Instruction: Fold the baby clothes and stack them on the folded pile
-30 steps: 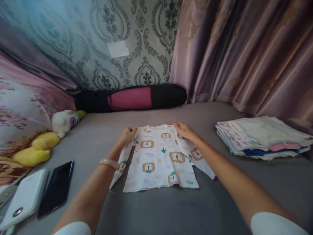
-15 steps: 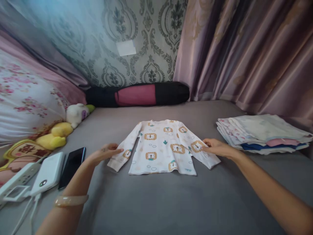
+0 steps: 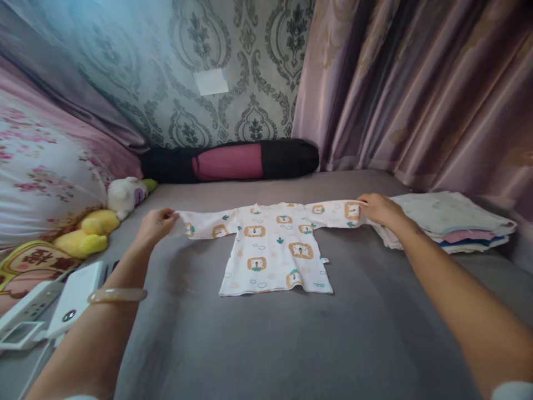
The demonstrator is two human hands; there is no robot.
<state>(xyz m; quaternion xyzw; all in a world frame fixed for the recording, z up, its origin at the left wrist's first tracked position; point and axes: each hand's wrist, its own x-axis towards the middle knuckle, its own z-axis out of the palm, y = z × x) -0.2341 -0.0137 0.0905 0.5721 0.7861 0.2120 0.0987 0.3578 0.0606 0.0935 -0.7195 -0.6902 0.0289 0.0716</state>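
Note:
A small white long-sleeved shirt [image 3: 277, 244] printed with lion faces lies spread on the grey bed sheet [image 3: 266, 344], its hem toward me. Both sleeves stretch straight out to the sides. My left hand [image 3: 157, 225] pinches the cuff of the left-side sleeve, fingers closed. At the opposite end, my right hand [image 3: 381, 210] is closed on the other cuff, close beside a stack of folded clothes [image 3: 458, 214]. The shirt's body rests flat, with a small tag showing at its right side.
On the left lie a white power bank [image 3: 77, 297], a power strip [image 3: 31, 308], a mostly hidden dark phone and plush toys [image 3: 100, 222]. A black and pink roll [image 3: 229, 161] runs along the patterned wall [image 3: 250, 72]. Curtains [image 3: 375, 83] hang at right.
Both hands have moved up and outward with the cuffs, swinging the sleeves from slanting down to nearly straight sideways. The left forearm now covers most of the phone.

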